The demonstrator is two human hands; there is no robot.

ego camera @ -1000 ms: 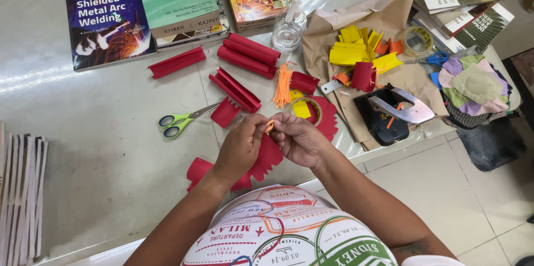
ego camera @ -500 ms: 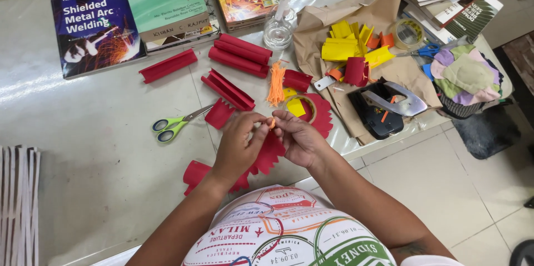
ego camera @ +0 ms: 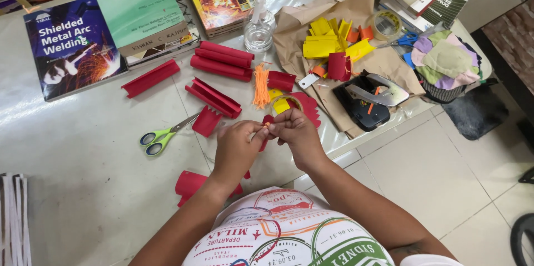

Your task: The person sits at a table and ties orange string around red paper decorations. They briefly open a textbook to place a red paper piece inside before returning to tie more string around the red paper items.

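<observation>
My left hand (ego camera: 236, 146) and my right hand (ego camera: 293, 132) meet over the table's front edge, fingertips pinched together on a tiny orange paper strip (ego camera: 266, 126). A red paper cutout (ego camera: 267, 135) hangs between and under the hands, mostly hidden by them. Just beyond the hands lie a bundle of thin orange strips (ego camera: 260, 85), a roll of tape (ego camera: 285, 103) on a red jagged paper piece (ego camera: 308, 107), and green-handled scissors (ego camera: 161, 137) to the left.
Red rolled and folded paper pieces (ego camera: 221, 60) lie mid-table. Books (ego camera: 139, 7) line the back. Brown paper (ego camera: 345, 27) holds yellow scraps (ego camera: 328, 38) and a black hole punch (ego camera: 367, 102). A glass jar (ego camera: 260, 31) stands behind. A white paper stack (ego camera: 14, 216) sits left.
The view has shifted slightly; my hands stay pinched together at the same spot, working the small orange strip against the red cutout.
</observation>
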